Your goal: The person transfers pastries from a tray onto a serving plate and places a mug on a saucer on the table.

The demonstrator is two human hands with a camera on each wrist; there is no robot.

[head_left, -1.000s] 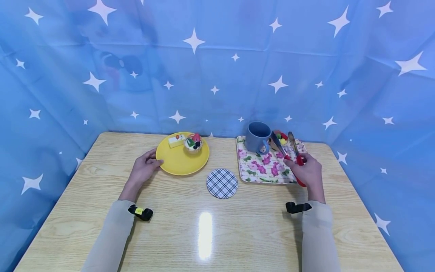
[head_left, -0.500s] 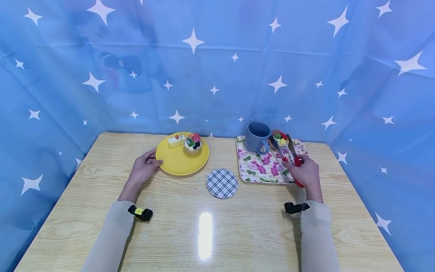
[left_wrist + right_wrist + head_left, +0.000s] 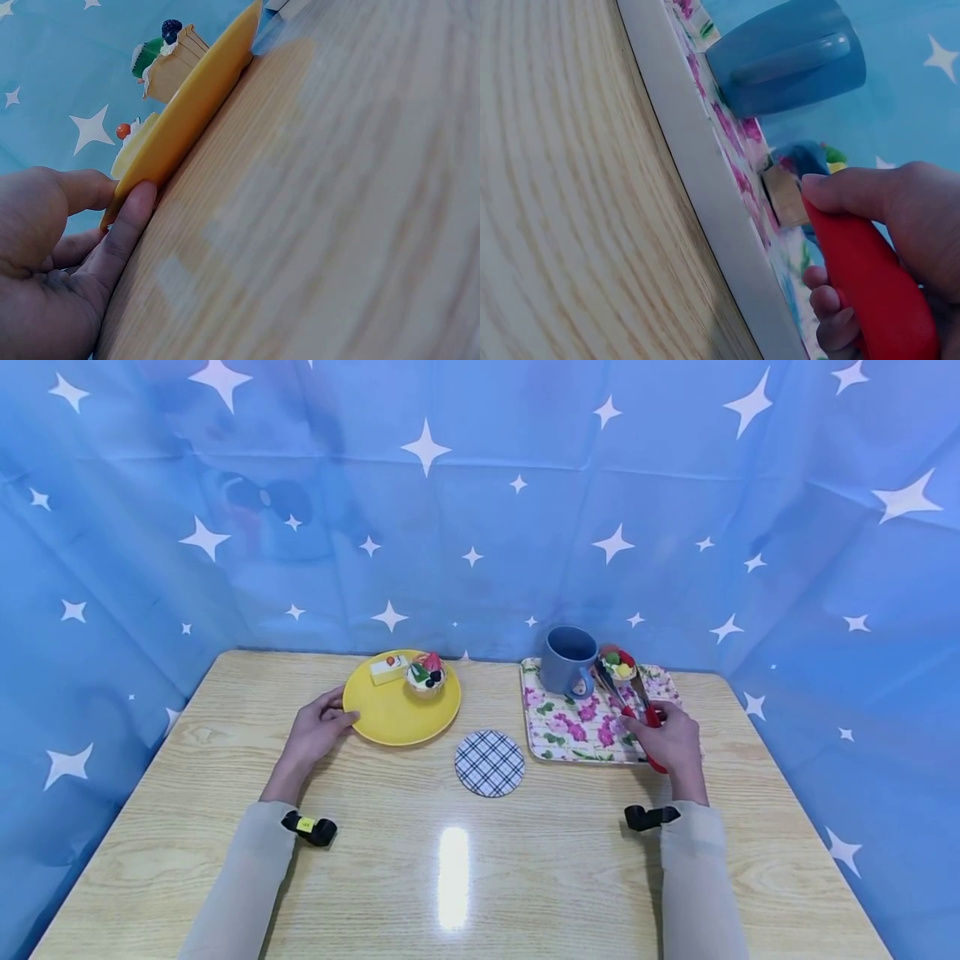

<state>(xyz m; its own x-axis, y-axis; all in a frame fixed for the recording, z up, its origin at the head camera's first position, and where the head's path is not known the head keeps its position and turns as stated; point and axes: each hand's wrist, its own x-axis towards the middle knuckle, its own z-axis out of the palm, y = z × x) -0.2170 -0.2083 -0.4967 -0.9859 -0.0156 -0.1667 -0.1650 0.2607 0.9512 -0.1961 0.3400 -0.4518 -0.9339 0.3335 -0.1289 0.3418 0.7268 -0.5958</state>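
Observation:
My left hand (image 3: pixel 313 731) pinches the near-left rim of a yellow plate (image 3: pixel 397 720), thumb on one face and fingers on the other. A small cake slice (image 3: pixel 387 671) and a fruit-topped tart (image 3: pixel 425 679) sit on the plate. My right hand (image 3: pixel 675 737) grips red-handled tongs (image 3: pixel 874 285) over the right side of a floral tray (image 3: pixel 551 745). The metal arms of the tongs stand on either side of a second fruit tart (image 3: pixel 618 662) at the tray's back. In the right wrist view this tart is partly hidden behind the tongs and thumb.
A blue mug (image 3: pixel 561 672) stands on the tray left of the second tart, its handle toward the tongs. A round checked coaster (image 3: pixel 490 764) lies on the wooden table (image 3: pixel 375 877) between plate and tray. A blue starry curtain (image 3: pixel 480 510) hangs behind the table.
My right hand has shifted slightly left with the tongs, and their arms have come nearer together around the second tart. My left hand and the plate have stayed put.

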